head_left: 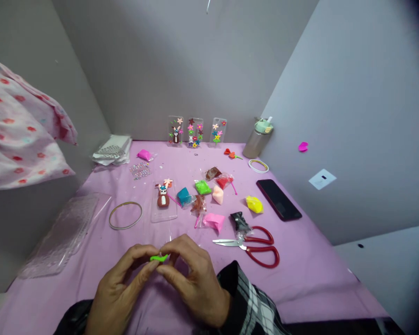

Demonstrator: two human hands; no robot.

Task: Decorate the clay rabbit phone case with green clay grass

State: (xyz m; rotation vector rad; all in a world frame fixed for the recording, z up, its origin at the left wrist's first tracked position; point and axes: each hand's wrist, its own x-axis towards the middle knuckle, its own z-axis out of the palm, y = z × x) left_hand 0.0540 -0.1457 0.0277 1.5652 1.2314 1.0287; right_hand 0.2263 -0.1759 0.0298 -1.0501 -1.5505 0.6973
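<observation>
My left hand [120, 288] and my right hand [195, 279] meet low in the middle of the view, over the pink-purple table cover [300, 279]. Together their fingertips pinch a small strip of bright green clay [159, 257]. Both hands are closed on it, thumbs and forefingers pressed together. Just beyond them lies a clear phone case [164, 201] with a brown clay rabbit on it.
Red-handled scissors [254, 246] lie to the right of my hands. Several small bags of coloured clay [203, 187] are scattered mid-table, with a black phone [278, 199], a metal ring [125, 215] and clear plastic trays [61, 235]. Three decorated cases [194, 132] and a bottle [257, 138] stand at the back wall.
</observation>
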